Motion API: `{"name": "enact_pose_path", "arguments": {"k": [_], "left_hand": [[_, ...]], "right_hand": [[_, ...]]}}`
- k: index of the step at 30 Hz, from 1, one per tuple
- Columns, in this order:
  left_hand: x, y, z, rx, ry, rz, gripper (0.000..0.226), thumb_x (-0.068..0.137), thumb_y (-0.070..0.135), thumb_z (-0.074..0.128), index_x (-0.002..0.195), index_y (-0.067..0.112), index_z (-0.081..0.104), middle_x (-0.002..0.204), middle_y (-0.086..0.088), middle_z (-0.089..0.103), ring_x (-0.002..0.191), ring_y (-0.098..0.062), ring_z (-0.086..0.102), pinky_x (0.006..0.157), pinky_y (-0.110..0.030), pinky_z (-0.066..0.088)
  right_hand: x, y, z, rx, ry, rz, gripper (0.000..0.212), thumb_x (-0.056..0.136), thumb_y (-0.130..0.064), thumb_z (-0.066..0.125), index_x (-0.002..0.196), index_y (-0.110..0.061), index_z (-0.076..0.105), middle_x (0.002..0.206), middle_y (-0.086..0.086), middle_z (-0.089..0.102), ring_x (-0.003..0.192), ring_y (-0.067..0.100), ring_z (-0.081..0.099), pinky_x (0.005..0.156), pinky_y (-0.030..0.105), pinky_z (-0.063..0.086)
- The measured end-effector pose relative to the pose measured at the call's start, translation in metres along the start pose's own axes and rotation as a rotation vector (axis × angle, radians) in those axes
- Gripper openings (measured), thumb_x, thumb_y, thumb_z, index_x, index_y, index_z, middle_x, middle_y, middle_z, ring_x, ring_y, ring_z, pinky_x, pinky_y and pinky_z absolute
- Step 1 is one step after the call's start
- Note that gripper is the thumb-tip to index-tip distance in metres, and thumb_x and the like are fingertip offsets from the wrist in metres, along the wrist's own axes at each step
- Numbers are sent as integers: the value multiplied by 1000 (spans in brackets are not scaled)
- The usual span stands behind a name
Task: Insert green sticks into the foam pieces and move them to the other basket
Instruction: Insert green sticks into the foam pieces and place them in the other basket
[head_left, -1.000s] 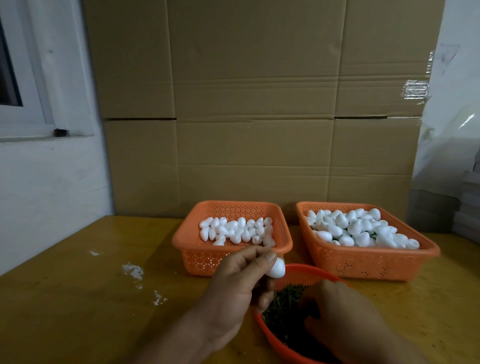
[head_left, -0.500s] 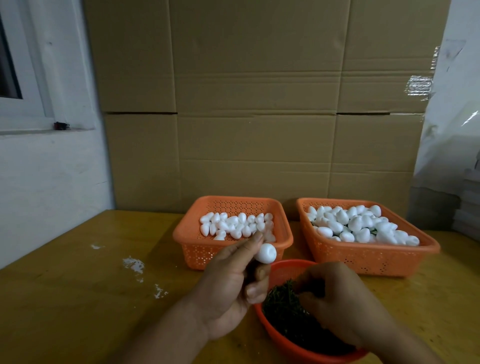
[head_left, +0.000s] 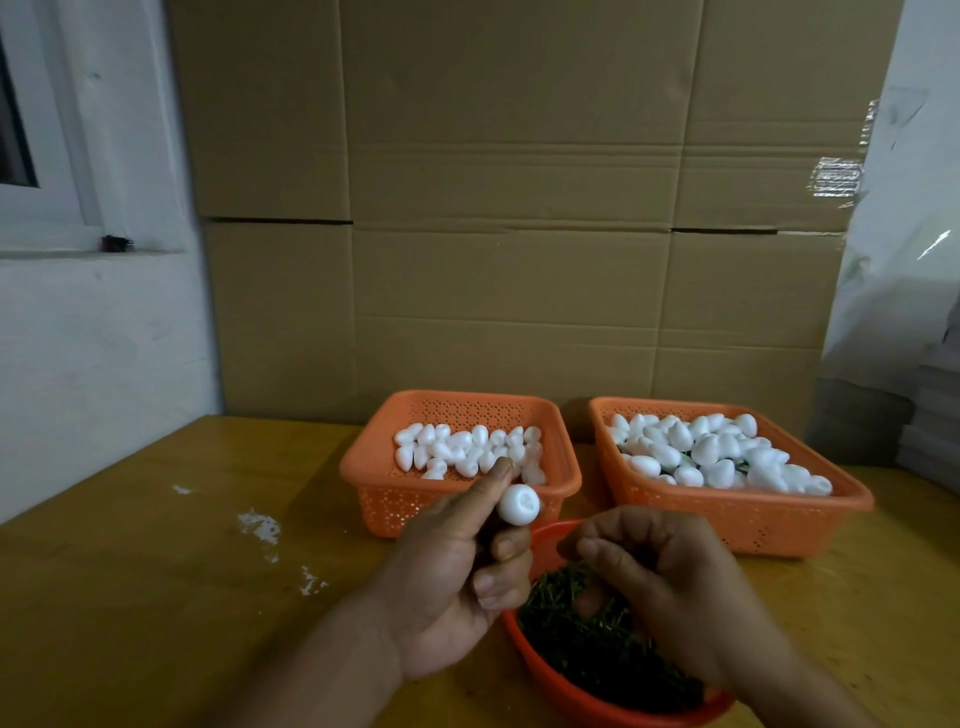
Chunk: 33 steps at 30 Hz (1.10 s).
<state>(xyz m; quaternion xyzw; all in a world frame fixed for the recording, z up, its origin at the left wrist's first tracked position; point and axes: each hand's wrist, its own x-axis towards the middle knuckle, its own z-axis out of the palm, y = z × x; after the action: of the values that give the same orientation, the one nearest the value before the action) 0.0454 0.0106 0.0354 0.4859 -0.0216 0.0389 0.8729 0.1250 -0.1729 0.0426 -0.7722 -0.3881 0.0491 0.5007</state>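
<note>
A wall of cardboard boxes (head_left: 519, 208) stands at the far edge of the yellow table (head_left: 130, 597). Two orange baskets sit side by side: the right basket (head_left: 737, 525) is heaped with foam pieces, and the left basket (head_left: 384, 499) holds fewer. Nearest, a round orange bowl (head_left: 561, 686) holds green sticks (head_left: 587, 649). The right hand (head_left: 670, 582) hovers over it, fingers curled; whether they pinch a stick I cannot tell. The left hand (head_left: 457, 582) pinches one foam piece (head_left: 518, 504) just above the bowl's far rim.
</note>
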Motion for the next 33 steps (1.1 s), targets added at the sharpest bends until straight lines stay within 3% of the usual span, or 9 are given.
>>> {"name": "enact_pose_path", "arguments": {"k": [3, 6, 10, 13, 19, 29, 33], "left_hand": [[0, 0, 0, 2, -4, 5, 30, 91, 41, 62, 84, 12, 60, 59, -1, 38, 40, -8, 31, 41, -21, 24], [0, 0, 0, 23, 11, 1, 33, 91, 43, 61, 76, 14, 60, 58, -1, 37, 39, -7, 30, 41, -21, 23], [0, 0, 1, 54, 35, 4, 35, 91, 45, 62, 81, 12, 58, 56, 0, 37, 38, -6, 29, 41, -21, 20], [-2, -2, 2, 88, 39, 13, 36, 88, 47, 64, 72, 15, 59, 54, 1, 37, 37, -6, 28, 39, -20, 20], [-2, -1, 5, 134, 66, 27, 38, 83, 50, 65, 63, 18, 63, 52, 1, 37, 34, -6, 28, 39, -21, 17], [-4, -2, 5, 161, 67, 34, 40, 82, 51, 65, 60, 18, 62, 51, 1, 36, 35, -6, 28, 38, -20, 22], [-5, -1, 6, 168, 65, 34, 38, 81, 50, 66, 61, 17, 63, 51, 0, 37, 35, -6, 29, 38, -20, 22]], "right_hand": [[0, -2, 5, 147, 72, -71, 9, 91, -13, 67, 97, -18, 71, 69, 7, 72, 48, 15, 62, 47, 17, 46], [-1, -6, 7, 183, 134, -112, 38, 72, -28, 77, 108, -28, 66, 62, 9, 67, 47, 9, 57, 49, 19, 47], [-3, -13, 8, 310, 195, -156, 32, 57, -26, 87, 80, -21, 65, 53, 11, 63, 39, 11, 53, 41, 20, 43], [-6, -15, 12, 369, 152, -185, 21, 58, -26, 86, 70, -17, 71, 53, 11, 65, 39, 16, 58, 39, 21, 45], [-9, -17, 14, 347, 130, -265, 13, 71, -21, 79, 83, -25, 79, 67, 11, 74, 57, 21, 72, 55, 24, 58], [-10, -18, 14, 305, 137, -222, 16, 72, -24, 75, 87, -27, 80, 67, 10, 74, 57, 18, 71, 57, 23, 57], [-12, -20, 13, 253, 138, -228, 14, 75, -25, 75, 88, -29, 80, 65, 3, 72, 55, 8, 66, 55, 19, 52]]}}
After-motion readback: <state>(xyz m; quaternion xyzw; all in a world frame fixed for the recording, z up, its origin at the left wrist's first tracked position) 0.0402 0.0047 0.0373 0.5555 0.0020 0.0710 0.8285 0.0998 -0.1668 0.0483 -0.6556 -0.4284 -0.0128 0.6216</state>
